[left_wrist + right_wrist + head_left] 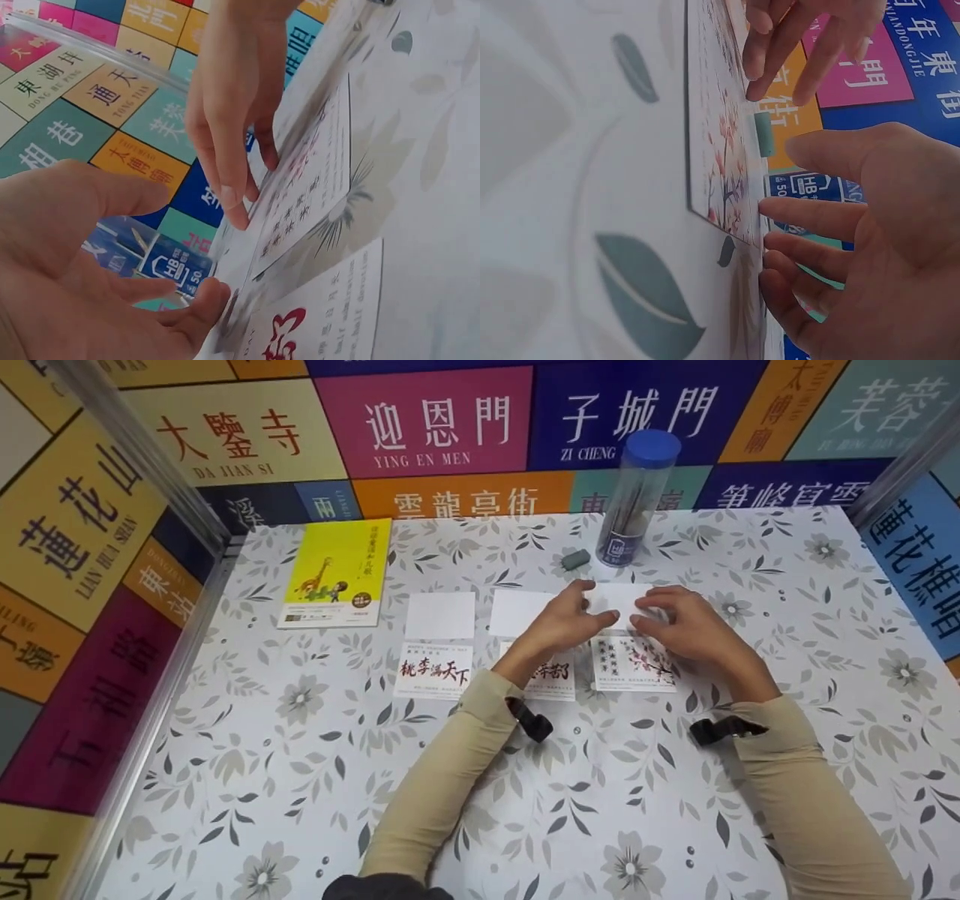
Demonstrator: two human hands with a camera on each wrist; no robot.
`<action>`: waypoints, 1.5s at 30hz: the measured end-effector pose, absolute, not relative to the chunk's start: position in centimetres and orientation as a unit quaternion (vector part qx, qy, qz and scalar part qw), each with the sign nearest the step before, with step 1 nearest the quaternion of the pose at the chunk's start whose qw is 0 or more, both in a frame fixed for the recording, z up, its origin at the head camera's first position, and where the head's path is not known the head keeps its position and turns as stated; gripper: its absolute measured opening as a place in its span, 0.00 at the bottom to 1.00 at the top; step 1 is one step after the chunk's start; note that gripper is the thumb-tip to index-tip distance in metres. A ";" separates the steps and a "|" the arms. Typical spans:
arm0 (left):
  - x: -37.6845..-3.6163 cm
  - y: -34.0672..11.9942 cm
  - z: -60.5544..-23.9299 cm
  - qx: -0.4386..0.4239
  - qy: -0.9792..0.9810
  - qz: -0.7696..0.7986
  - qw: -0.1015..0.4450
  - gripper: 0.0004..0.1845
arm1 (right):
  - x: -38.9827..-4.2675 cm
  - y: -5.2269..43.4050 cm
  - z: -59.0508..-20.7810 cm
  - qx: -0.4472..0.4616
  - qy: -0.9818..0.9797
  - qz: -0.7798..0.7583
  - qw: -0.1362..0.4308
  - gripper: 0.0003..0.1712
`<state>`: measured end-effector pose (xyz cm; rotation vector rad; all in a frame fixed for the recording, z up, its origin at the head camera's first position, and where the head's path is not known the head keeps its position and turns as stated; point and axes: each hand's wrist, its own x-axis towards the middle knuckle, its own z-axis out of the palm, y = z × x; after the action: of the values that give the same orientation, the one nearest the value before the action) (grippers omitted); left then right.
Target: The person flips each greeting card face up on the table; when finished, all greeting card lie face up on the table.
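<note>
Both hands are at a blank white card (pixel 613 597) at the right end of a row. My left hand (pixel 571 619) is at its left side, thumb and fingers spread apart. Over the right side, my right hand (pixel 684 624) has its fingertips down at the surface, as the right wrist view also shows. Just below lies a printed card with red blossoms (pixel 636 667). Under my left wrist is a second printed card (pixel 553 684), partly hidden, with a blank card (pixel 517 611) above it. Further left, a card with red characters (pixel 433 671) lies below another blank card (pixel 440 615).
Behind the hands stands a clear tube with a blue cap (pixel 628 502), dark sticks inside. Beside it lies a small grey-green block (pixel 576 559). A yellow book (pixel 337 566) is at the back left. Panels with large characters (pixel 442 427) wall in the flower-patterned table (pixel 300 780).
</note>
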<state>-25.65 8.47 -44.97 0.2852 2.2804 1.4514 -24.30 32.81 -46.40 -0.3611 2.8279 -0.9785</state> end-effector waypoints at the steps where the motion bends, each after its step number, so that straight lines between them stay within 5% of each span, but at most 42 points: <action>1: -25.6 8.6 -45.0 0.094 0.812 0.536 0.213 0.40 | -24.3 32.8 -46.4 -0.122 0.936 -0.324 0.062 0.29; 11: -25.4 9.1 -44.7 0.069 0.822 0.536 0.182 0.38 | -24.2 32.8 -45.5 -0.057 0.937 -0.339 0.065 0.34; 23: -26.1 8.7 -45.4 0.024 0.741 0.636 0.214 0.39 | -23.9 32.6 -45.2 -0.009 0.928 -0.366 0.067 0.38; 31: -26.0 9.1 -45.5 0.025 0.686 0.710 0.156 0.33 | -23.8 32.3 -45.2 -0.014 0.928 -0.366 0.068 0.37; 45: -26.1 9.7 -46.3 0.215 0.649 0.704 0.193 0.21 | -23.7 30.7 -45.2 -0.028 0.862 -0.506 -0.023 0.37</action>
<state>-26.13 9.72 -46.26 0.6042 1.8220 1.9745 -23.74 30.65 -45.19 -0.0880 2.7480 -1.6134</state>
